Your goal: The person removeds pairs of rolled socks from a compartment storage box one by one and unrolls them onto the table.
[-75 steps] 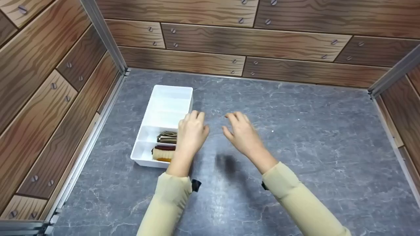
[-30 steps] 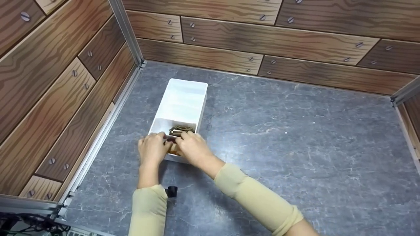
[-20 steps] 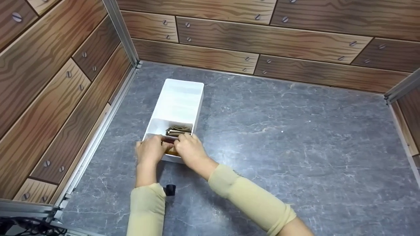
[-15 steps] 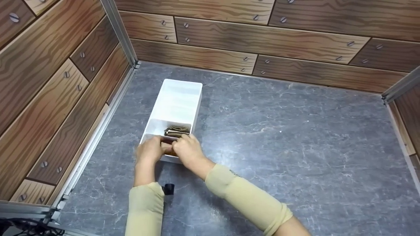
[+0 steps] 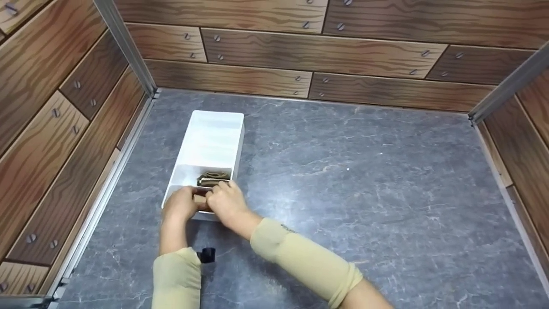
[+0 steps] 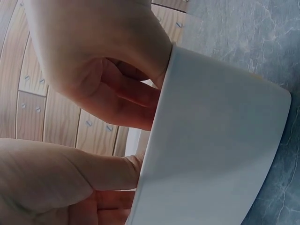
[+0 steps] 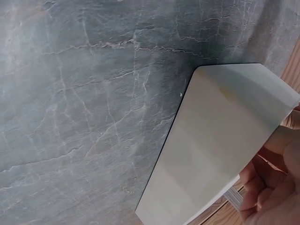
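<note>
A white divided box (image 5: 210,137) stands on the grey marbled surface. My left hand (image 5: 179,205) reaches over its left rim into the front compartment. From the right, my right hand (image 5: 227,204) dips into that same compartment, close beside the left. Only a dark reddish bit of the rolled cloth items inside shows between the hands. In the left wrist view, the box's white wall (image 6: 211,126) hides the fingertips of both hands, so what they hold cannot be seen. Brown rolled items (image 5: 213,178), seemingly cloth, lie in the compartment behind.
Wood-patterned panels (image 5: 257,79) rise at the back, with another panel wall (image 5: 47,171) close on the left. A metal rail (image 5: 92,206) runs along the left edge. Marbled surface (image 5: 364,193) stretches to the right of the box.
Both hands, earlier held apart above and beside the box, have come into the front compartment. Since then the left hand has sunk deeper. The head view has shifted too.
</note>
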The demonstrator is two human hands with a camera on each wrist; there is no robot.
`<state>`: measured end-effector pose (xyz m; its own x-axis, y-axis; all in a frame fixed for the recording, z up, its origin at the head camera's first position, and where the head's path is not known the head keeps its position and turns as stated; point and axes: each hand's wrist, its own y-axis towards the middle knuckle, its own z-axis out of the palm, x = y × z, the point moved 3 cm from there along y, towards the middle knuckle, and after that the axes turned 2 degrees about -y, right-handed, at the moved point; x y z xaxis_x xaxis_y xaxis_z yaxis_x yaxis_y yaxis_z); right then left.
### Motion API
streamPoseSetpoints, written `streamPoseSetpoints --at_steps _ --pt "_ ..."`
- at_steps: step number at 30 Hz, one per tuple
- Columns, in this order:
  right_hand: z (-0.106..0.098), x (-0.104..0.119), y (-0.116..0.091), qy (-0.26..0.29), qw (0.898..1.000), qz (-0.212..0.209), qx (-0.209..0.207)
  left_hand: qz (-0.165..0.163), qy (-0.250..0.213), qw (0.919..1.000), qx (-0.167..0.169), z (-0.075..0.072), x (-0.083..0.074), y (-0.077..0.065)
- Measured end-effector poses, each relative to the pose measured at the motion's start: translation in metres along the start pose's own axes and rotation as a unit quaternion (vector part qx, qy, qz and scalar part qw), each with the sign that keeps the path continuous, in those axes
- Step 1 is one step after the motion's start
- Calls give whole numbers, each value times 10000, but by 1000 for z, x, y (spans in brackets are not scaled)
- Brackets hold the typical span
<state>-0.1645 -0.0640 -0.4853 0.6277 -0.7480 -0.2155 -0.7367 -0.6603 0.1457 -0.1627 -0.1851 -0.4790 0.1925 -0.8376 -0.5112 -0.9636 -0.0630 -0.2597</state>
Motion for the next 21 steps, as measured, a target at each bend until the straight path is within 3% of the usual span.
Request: streamPoseSetpoints --at_steps 6,13,21 --pt "2 1 3 6 10000 -3 -1 98 -179 9997 -120 4 3 0" --pt "3 -3 7 317 9990 98 309 89 -121 9997 -170 7 1 2" --pt "7 -2 6 311 9995 -14 -26 272 -192 9984 -464 9 3 2"
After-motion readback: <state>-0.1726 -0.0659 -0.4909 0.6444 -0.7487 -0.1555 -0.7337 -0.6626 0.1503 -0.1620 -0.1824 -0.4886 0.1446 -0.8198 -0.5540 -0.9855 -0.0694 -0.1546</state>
